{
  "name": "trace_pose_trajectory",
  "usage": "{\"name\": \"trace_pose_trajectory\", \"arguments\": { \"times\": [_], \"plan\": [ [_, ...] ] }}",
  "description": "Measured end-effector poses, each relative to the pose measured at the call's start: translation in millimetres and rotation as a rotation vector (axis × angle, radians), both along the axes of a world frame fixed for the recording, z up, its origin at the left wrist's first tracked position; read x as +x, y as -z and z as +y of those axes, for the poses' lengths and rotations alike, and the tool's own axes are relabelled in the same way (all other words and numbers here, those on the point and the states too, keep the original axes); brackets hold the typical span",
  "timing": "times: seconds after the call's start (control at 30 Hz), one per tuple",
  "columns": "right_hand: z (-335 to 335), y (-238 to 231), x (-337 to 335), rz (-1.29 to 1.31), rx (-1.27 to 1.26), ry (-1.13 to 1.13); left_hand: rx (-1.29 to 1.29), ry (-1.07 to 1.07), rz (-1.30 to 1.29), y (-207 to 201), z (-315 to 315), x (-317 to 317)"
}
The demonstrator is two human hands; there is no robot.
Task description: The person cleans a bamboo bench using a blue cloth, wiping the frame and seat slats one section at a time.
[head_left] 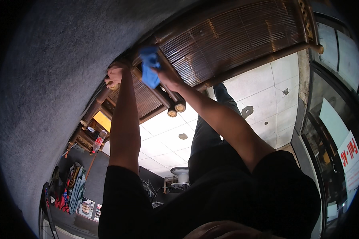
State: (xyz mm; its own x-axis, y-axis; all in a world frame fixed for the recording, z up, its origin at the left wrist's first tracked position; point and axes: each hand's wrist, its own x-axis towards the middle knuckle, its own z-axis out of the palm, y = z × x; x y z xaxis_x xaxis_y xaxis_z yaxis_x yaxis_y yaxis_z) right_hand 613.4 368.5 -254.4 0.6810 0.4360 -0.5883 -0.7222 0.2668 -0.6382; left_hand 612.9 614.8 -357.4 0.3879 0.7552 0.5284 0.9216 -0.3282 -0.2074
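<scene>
My right hand (168,77) presses a blue cloth (149,67) against the round poles of a brown bamboo armrest (169,97). Further left, my left hand (115,75) curls around the top of the same bamboo frame (101,97), close to the grey wall. Behind the cloth stretches the slatted bamboo seat (235,40). Both forearms reach up from my dark-sleeved shoulders at the lower edge.
A grey textured wall (48,79) fills the left. White floor tiles (263,99) lie under my dark-trousered legs (205,131). A plastic bottle (98,141) stands on a low bamboo table. Glass doors (339,119) line the right, and a metal fan base (181,175) sits below.
</scene>
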Motion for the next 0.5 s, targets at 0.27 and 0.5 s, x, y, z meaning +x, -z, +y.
{"name": "trace_pose_trajectory", "arguments": {
  "times": [0.27,0.5],
  "plan": [
    [-170.6,10.4,91.2,-0.254,0.191,0.342,-0.341,-0.181,-0.215,-3.0,24.1,-8.9],
    [-247.8,-27.7,254.2,-0.646,-1.113,0.407,-0.019,0.003,-0.077,25.4,47.9,-36.2]
  ]
}}
